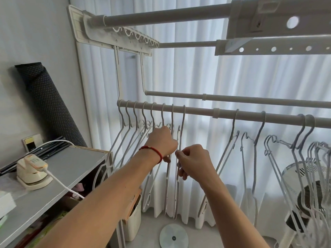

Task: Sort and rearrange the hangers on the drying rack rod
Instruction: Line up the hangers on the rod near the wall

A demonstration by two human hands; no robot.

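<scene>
Several white wire hangers (136, 120) hang close together at the left end of the lower drying rack rod (197, 111). My left hand (161, 141), with a red bracelet on its wrist, grips the shoulder of one hanger in that group. My right hand (193, 159) pinches the rightmost hanger of the group (183, 122) by its side wire. Two single hangers (234, 126) hang spaced apart further right. A bunched cluster of hangers (308, 140) hangs at the far right of the rod.
A second rod (250, 99) runs just behind, with two upper rods (161, 16) overhead. A grey shelf (59, 174) with a small iron (32, 171) stands at left. A fan (304, 190) stands at right, a round base (173, 236) on the floor, white curtains behind.
</scene>
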